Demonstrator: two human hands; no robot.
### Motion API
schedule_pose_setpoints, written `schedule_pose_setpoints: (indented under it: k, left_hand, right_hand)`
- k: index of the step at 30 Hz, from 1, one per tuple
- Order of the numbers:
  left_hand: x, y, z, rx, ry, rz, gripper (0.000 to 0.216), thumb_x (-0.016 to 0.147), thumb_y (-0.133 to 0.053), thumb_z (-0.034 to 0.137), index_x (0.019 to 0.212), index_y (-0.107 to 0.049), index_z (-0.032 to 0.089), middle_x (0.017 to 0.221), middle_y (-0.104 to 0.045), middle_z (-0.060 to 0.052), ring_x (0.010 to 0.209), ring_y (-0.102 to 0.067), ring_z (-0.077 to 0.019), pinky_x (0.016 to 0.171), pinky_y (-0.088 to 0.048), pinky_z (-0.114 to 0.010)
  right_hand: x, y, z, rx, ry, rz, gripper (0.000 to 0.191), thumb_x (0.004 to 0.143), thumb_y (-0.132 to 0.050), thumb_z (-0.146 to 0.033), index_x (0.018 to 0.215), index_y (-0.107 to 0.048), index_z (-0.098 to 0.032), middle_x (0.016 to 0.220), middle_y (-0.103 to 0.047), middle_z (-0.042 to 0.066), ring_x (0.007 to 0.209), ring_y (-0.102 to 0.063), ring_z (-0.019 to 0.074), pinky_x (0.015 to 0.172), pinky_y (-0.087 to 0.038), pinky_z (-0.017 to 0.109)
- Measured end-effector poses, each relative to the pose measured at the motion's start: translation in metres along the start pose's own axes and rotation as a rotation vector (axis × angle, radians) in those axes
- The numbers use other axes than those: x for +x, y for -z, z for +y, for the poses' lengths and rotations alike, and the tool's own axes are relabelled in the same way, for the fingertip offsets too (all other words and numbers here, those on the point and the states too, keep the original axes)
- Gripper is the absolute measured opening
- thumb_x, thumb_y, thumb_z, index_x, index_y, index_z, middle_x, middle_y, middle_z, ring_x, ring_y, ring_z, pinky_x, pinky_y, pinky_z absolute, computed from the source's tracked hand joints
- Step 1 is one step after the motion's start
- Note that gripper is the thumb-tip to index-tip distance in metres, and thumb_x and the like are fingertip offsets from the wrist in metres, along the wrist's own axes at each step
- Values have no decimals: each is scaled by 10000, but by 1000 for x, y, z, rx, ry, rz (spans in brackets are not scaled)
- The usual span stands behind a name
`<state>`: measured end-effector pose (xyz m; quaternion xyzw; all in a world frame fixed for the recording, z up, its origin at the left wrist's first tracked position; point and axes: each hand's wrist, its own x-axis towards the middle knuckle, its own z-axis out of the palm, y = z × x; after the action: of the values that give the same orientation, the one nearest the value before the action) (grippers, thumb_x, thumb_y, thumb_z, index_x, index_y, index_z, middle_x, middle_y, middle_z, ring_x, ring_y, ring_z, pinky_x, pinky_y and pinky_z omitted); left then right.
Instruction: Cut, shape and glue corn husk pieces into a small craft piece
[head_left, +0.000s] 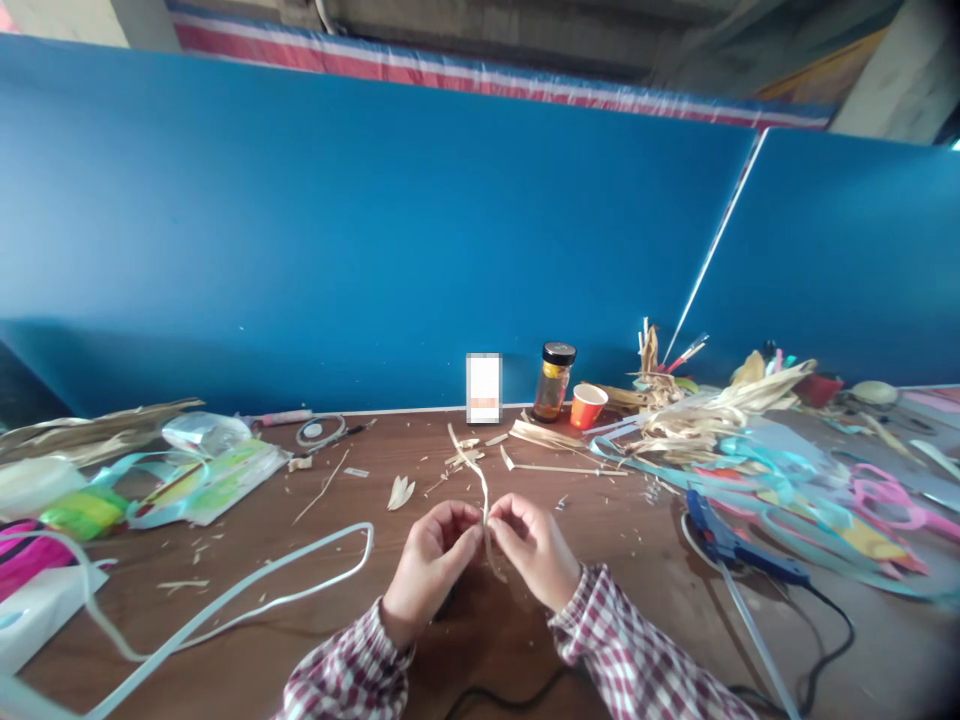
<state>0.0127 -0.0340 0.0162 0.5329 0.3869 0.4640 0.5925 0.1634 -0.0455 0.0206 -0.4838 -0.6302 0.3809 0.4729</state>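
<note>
Between my two hands runs a thin pale strip of dried husk (480, 475), its upper end curving up and away over the table. My left hand (439, 555) pinches it from the left with thumb and forefinger. From the other side my right hand (532, 550) pinches it too, the fingertips of both hands nearly touching. A darker, frayed lower end (495, 562) hangs below the fingers. Just beyond lie small husk scraps (466, 455) and, to the left, a pale husk piece (401, 492).
A lidded glass jar (555, 382) and an orange paper cup (589, 405) stand at the back. Rightward are a heap of dried husks (712, 410), a blue glue gun (739, 545) with its cord, and pink scissors (892, 500). A white strip (255, 575) loops across the left side.
</note>
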Motion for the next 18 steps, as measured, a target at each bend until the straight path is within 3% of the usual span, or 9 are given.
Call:
schedule_pose_setpoints:
  k: [6, 18]
  left_hand:
    - [1, 1, -5, 228, -69, 15, 218, 751, -608, 352, 731, -602, 136, 602, -564, 1, 543, -493, -108, 522, -399, -214]
    - [-2, 0, -5, 216, -53, 18, 199, 756, -586, 332, 760, -615, 134, 641, -583, -6, 567, -511, -117, 541, -411, -218]
  right_hand:
    - [-3, -3, -7, -94, 43, 17, 151, 852, -514, -271, 756, -569, -169, 626, -562, -16, 548, -504, 103, 519, -394, 202]
    - [-2, 0, -5, -18, 37, -37, 192, 876, -504, -312, 755, -557, -174, 652, -538, -28, 598, -507, 105, 575, -419, 205]
